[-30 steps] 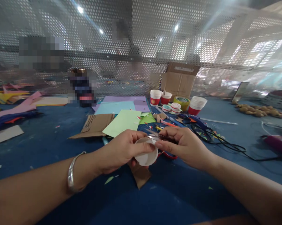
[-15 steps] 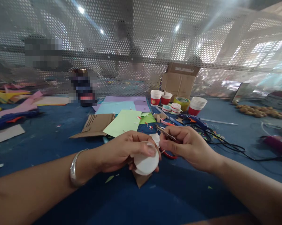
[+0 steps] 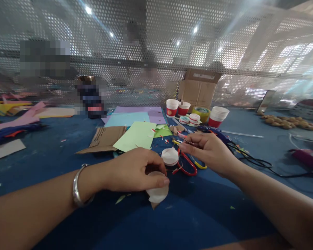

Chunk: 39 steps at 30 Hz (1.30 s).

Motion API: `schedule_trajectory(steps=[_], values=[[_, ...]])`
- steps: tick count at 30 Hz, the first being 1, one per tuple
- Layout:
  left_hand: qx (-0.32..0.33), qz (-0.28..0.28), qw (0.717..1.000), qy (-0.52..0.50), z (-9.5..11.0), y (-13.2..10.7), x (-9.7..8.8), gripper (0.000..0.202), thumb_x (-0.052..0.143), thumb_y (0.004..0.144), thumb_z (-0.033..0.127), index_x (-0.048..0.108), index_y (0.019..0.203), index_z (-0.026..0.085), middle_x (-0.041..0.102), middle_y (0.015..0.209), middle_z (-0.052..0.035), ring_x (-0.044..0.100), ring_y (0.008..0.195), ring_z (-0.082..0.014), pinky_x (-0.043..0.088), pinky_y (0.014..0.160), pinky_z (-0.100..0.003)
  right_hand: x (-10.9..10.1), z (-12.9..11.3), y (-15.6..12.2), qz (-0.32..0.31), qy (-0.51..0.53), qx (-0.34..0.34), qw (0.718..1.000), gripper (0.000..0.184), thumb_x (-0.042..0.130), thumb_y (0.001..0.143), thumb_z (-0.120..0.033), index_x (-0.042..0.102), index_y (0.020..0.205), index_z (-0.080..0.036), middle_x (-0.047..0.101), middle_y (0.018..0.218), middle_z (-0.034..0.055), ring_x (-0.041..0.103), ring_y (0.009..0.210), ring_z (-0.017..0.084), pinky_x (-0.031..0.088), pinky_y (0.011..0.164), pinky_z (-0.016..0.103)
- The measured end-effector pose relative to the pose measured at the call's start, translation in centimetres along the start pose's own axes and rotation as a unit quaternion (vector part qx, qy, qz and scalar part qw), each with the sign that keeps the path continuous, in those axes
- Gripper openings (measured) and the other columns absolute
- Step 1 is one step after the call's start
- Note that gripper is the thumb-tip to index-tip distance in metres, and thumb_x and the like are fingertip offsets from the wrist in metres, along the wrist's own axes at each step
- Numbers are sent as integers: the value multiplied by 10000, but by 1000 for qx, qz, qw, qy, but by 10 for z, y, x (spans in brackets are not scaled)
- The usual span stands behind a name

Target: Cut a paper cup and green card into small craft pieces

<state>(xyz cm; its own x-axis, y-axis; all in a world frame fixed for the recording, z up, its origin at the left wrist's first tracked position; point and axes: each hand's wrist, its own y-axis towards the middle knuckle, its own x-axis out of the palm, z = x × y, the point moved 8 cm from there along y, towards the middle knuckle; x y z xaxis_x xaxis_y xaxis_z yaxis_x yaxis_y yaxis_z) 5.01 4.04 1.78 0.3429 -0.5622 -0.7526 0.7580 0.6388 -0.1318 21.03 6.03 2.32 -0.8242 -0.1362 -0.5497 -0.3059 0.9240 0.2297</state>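
My left hand (image 3: 139, 170), a silver bangle on its wrist, pinches a round white paper disc (image 3: 158, 194) between thumb and curled fingers, low over the table. A pointed piece of brown cardboard (image 3: 154, 206) shows under the disc's lower edge. To the right, my right hand (image 3: 204, 149) is closed on a slim pointed tool (image 3: 185, 139); most of it is hidden by the fingers. Between the hands lies a shallow white paper cup base (image 3: 170, 157). Beside it are red-handled scissors (image 3: 189, 166) and a yellow handle (image 3: 201, 165).
Green paper (image 3: 137, 136) and folded cardboard (image 3: 108, 139) lie ahead. Paper cups (image 3: 172, 108), a stack of cups (image 3: 218, 116) and a tape roll (image 3: 202, 113) stand farther back, before a cardboard box (image 3: 198, 92). Black cables (image 3: 257, 166) run rightward from a blue glue gun (image 3: 216, 131).
My left hand has lowered the white disc toward the table and slightly left. My right hand has moved apart from it, still gripping the slim tool, uncovering the cup base and scissors handles.
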Motion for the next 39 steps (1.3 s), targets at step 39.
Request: schedule_trajectory(steps=[39], values=[[18,219,975,29,-17,12,-22,168,616,891,319,697,981,203,703,970,-54,617,945,-241,464,835,-376,-2,25,6,16,-204,45,978,79,613,792,-191,658,856,-205,697,748,9,636,682,178,432,630,272]])
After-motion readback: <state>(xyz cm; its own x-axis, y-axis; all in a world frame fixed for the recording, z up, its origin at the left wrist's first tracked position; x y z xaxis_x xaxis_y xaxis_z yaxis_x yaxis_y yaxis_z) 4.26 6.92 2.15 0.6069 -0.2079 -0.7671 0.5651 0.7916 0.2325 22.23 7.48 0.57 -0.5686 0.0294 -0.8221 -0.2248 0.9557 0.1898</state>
